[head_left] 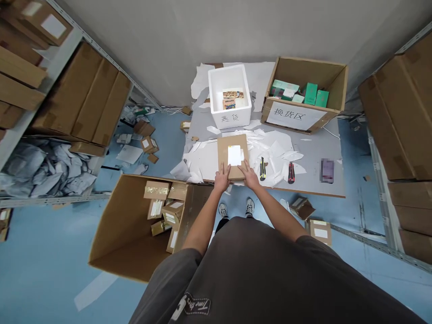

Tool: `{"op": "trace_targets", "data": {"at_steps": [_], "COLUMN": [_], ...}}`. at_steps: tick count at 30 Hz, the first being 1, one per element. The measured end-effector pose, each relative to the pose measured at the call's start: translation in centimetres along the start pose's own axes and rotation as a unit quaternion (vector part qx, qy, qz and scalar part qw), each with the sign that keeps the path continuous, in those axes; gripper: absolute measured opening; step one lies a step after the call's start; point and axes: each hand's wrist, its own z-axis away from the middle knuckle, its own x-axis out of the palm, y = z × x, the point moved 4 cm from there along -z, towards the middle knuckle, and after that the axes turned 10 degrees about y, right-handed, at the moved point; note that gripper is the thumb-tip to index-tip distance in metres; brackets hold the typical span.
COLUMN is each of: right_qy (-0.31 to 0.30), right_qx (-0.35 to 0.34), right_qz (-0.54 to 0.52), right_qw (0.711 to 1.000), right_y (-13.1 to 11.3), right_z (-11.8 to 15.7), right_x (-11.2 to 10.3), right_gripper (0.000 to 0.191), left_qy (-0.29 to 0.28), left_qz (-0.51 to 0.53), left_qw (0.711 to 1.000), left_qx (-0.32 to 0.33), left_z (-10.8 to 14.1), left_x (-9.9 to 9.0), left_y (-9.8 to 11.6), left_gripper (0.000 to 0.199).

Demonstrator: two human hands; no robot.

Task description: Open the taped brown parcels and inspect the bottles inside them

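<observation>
A flat brown cardboard box (224,148) with a white label (234,155) lies at the front of the table. My left hand (222,178) grips its near left corner, fingers on the top face and thumb toward the label. At the near right corner, my right hand (250,176) holds it the same way. Scraps of white paper (273,144) spread around and beside the box. To the right of my right hand lie a yellow-and-black utility knife (262,169) and a red-and-black utility knife (291,173).
Behind the box stand a white foam bin (231,119) holding small packs and a carton (308,121) with green boxes. A pixelated purple item (327,171) lies at the table's right. Left of me, a large open carton (114,234) holds several parcels. Loaded shelves (72,40) flank both sides.
</observation>
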Motion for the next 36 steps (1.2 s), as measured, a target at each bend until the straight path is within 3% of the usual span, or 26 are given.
{"op": "trace_targets", "data": {"at_steps": [11,17,21,25,31,36], "right_qy": [0.028,0.085,0.08,0.058,0.08,0.128], "right_qx": [0.055,0.127,0.176,0.189,0.176,0.142], "right_qz": [0.008,0.001,-0.013,-0.034,-0.111,-0.203], "right_qw": [0.998,0.988,0.981,0.98,0.975,0.96], "right_y": [-0.5,-1.0,-0.9,-0.7,-0.1,0.4], "right_z": [-1.2,0.5,0.8,0.4,0.3,-0.5], "right_x": [0.7,1.5,1.7,1.6,2.1,2.4], "right_gripper": [0.105,0.1,0.099,0.096,0.096,0.091], "left_qy": [0.03,0.057,0.043,0.034,0.041,0.112], "left_qz": [0.17,0.302,0.337,0.338,0.343,0.272], "left_qw": [0.984,0.951,0.94,0.94,0.938,0.956], "left_qx": [0.045,0.039,0.024,0.005,-0.015,0.01], "left_z": [-2.2,-1.5,-1.6,-1.9,-1.5,-0.4], "left_x": [0.4,2.9,4.3,4.6,3.8,-0.5], "left_y": [-3.7,-6.6,-7.3,-7.3,-6.3,-5.0], "left_gripper": [0.102,0.098,0.093,0.093,0.094,0.087]}}
